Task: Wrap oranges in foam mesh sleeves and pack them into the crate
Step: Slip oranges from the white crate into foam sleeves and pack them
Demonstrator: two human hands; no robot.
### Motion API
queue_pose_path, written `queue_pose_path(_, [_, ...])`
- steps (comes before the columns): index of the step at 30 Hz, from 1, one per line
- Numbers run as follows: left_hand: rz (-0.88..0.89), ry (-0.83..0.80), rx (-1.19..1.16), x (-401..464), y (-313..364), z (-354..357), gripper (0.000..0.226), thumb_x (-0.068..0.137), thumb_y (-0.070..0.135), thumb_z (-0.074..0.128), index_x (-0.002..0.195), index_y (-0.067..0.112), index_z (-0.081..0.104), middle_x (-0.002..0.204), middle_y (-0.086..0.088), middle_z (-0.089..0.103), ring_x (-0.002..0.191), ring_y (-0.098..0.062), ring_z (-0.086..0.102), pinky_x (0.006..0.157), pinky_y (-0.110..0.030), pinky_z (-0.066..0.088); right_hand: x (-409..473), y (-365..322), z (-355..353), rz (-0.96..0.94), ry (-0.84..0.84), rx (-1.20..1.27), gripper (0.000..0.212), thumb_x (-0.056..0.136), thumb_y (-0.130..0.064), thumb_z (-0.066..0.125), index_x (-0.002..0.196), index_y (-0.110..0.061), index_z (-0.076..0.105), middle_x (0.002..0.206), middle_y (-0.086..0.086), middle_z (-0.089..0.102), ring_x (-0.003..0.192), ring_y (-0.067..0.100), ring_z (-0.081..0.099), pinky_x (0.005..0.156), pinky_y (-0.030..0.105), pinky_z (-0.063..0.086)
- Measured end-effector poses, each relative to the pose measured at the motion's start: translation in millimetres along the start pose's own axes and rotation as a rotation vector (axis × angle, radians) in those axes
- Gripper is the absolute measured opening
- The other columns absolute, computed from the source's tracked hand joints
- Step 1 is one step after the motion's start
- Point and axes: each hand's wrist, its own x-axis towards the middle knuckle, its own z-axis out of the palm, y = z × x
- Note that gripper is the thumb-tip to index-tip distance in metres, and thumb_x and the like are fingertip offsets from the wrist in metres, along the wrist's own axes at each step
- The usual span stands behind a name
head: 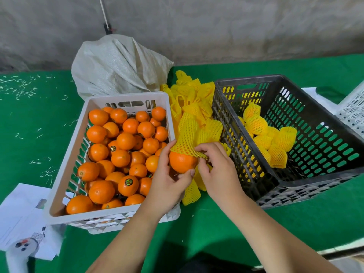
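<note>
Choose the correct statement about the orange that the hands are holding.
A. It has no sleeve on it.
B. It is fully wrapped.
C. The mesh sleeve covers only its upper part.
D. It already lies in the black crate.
C: the yellow mesh sleeve sits over the top of the orange, whose lower half is bare, held by the left hand and right hand.

Green cloth-covered table (216, 223) against a mottled grey wall (216, 26).

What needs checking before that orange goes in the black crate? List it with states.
1. Orange held by left hand: ok.
2. Mesh sleeve fully over the orange: not ok, only its top is covered.
3. Right hand pinching the sleeve edge: ok.
4. Black crate has room: ok, wrapped oranges fill part of the floor.
5. Sleeve free of tears: cannot tell.
</note>
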Motion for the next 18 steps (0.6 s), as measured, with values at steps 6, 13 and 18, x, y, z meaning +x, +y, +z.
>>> queue_pose_path(6, [0.013, 0.275, -0.078, 6, -4, 5, 0.052, 0.088, 0.017, 0.081, 0.131, 0.022, 0.051, 0.104, 0.0, 0.074, 0.092, -0.016, 0.071, 0.078, -0.026, 0.057, -14, -15, 7, -0.262, 0.024, -0.036, 0.02, 0.085, 0.001, 0.061, 0.104, -0.004, 0.069, 0.106, 0.007, 0.058, 0.098, 0.025, 0.06, 0.082, 0.035, 0.053])
queue_pose_path(13, [-0.012, 0.142, -0.128, 5, -2, 4, 0.056, 0.091, 0.036, 0.069, 0.14, 0.024, 0.044, 0.108, 0.007, 0.069, 0.094, -0.008, 0.067, 0.079, -0.025, 0.055, -8, -5, 11, -0.072, 0.084, 0.117, 0.036, 0.093, -0.004, 0.051, 0.128, -0.006, 0.061, 0.121, -0.003, 0.047, 0.115, 0.017, 0.054, 0.098, 0.039, 0.05])
queue_pose_path(18, [0.011, 0.0, -0.017, 3, -2, 2, 0.073, 0.09, 0.032, 0.079, 0.152, 0.026, 0.041, 0.134, 0.002, 0.065, 0.12, -0.017, 0.065, 0.094, -0.027, 0.054, -5, 4, 3, -0.126, 0.128, 0.031, 0.036, 0.093, 0.003, 0.048, 0.123, -0.005, 0.067, 0.118, 0.003, 0.054, 0.111, 0.008, 0.053, 0.094, 0.023, 0.048])
